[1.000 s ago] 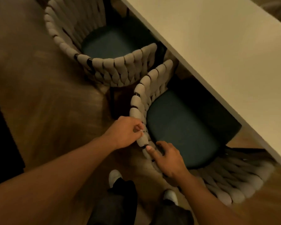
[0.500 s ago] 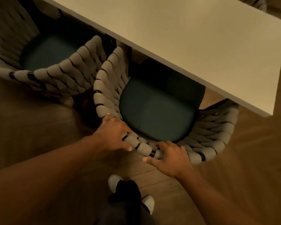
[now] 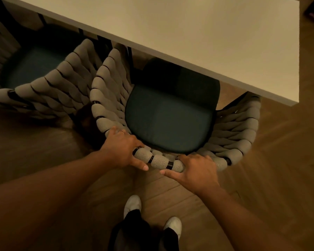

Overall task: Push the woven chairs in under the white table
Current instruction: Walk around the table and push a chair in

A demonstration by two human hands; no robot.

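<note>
The chair (image 3: pixel 239 134) is positioned at the corner of the bench (image 3: pixel 188 33). The front part of its dark cushion (image 3: pixel 167 120) is covered by the bench edge and the rear part is exposed. The curved back rim (image 3: pixel 159 161) of the chair is grasped by both hands. The left hand (image 3: pixel 122 149) is clamped on the left portion of the rim, with the fingers wrapped over the top toward the cushion and the thumb laid along the outer face. A ring (image 3: pixel 122 131) is worn on one finger. The right hand (image 3: pixel 196 171) is clamped on the rim just to the right, with the fingers curled over the woven cord and the thumb extended along the outside. A short span of rim is left bare between the hands. A second chair (image 3: pixel 58 84) is located just beside the chair on the left, with its seat partly covered by the bench; whether the two touch cannot be determined. Both are set on a wood floor (image 3: pixel 279 178). Two white shoes (image 3: pixel 132 203) are seen on the floor below the hands.
</note>
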